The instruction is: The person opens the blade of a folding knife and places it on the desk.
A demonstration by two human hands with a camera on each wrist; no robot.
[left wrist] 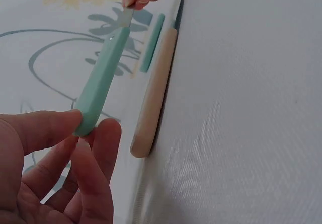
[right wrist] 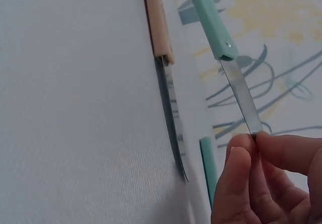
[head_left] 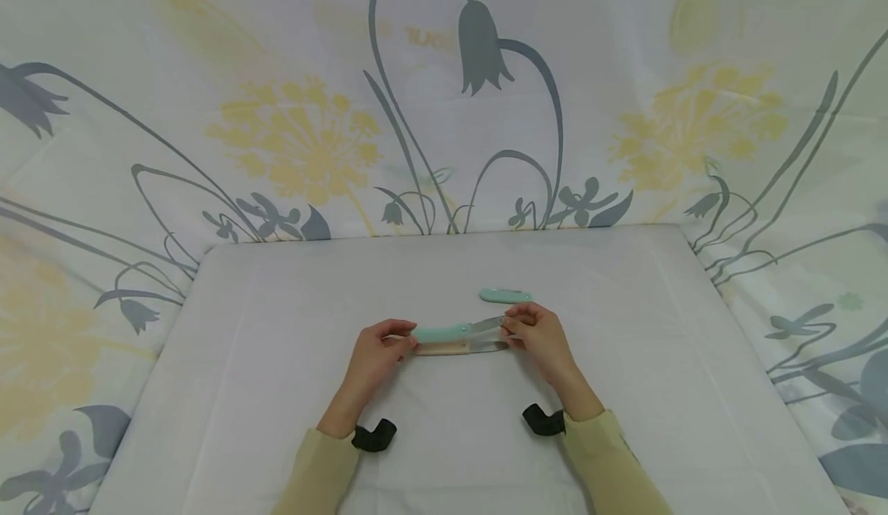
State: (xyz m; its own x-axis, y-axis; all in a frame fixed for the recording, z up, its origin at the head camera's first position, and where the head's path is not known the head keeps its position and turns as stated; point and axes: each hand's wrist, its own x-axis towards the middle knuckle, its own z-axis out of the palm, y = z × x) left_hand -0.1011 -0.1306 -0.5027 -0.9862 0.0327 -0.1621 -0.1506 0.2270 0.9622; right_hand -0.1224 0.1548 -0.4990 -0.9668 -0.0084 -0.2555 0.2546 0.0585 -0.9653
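Note:
A folding knife with a mint-green handle (left wrist: 103, 78) is held unfolded between both hands, above the table. My left hand (head_left: 378, 353) pinches the butt of its handle between thumb and fingers. At the other end, my right hand (head_left: 543, 341) pinches the tip of the metal blade (right wrist: 241, 95). Just below it on the table lies a second unfolded knife with a beige-pink handle (left wrist: 157, 93), its blade (right wrist: 172, 118) pointing right. Neither hand grips that one.
Beyond the right hand lies another mint-green piece (head_left: 505, 295), a folded knife by its shape. The white-covered table (head_left: 277, 422) meets floral-patterned cloth (head_left: 444, 137) at its back and sides. Black wrist devices (head_left: 375, 435) sit at both sleeve cuffs.

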